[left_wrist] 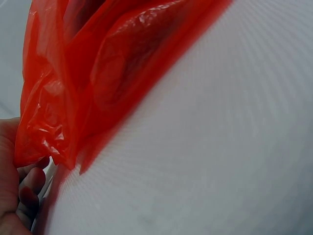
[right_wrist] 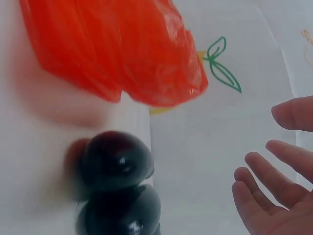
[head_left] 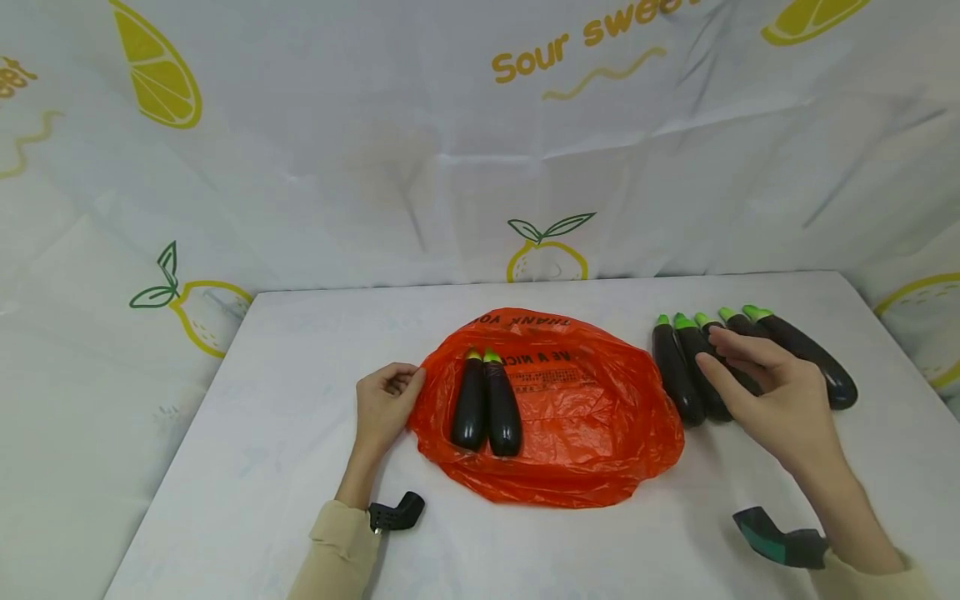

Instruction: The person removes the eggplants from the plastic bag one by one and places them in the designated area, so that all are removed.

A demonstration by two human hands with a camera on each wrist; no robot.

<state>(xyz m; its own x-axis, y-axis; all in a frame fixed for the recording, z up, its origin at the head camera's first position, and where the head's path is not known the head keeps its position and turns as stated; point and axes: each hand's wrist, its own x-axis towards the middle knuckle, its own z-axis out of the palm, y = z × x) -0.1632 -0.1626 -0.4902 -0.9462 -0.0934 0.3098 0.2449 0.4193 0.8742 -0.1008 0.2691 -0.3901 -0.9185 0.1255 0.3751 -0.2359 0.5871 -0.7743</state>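
A red plastic bag (head_left: 577, 417) lies spread open on the table with two dark eggplants (head_left: 486, 404) side by side on its left part. At the bag's left edge my left hand (head_left: 386, 404) pinches the plastic between thumb and fingers; the left wrist view shows the gathered red film (left_wrist: 46, 132) at the fingertips. My right hand (head_left: 780, 396) is over the row of eggplants (head_left: 678, 379) on the right, partly hiding the middle ones. Its fingers are spread with nothing between them, as the right wrist view shows, where two rounded eggplant ends (right_wrist: 117, 161) appear beside the hand.
The white table (head_left: 300, 350) backs onto a white cloth (head_left: 360, 167) printed with lemons and lettering. Several eggplants with green stems lie in the row at right, the rightmost one (head_left: 813, 354) slanting toward the table's right side. Black wrist devices (head_left: 397, 512) sit on both wrists.
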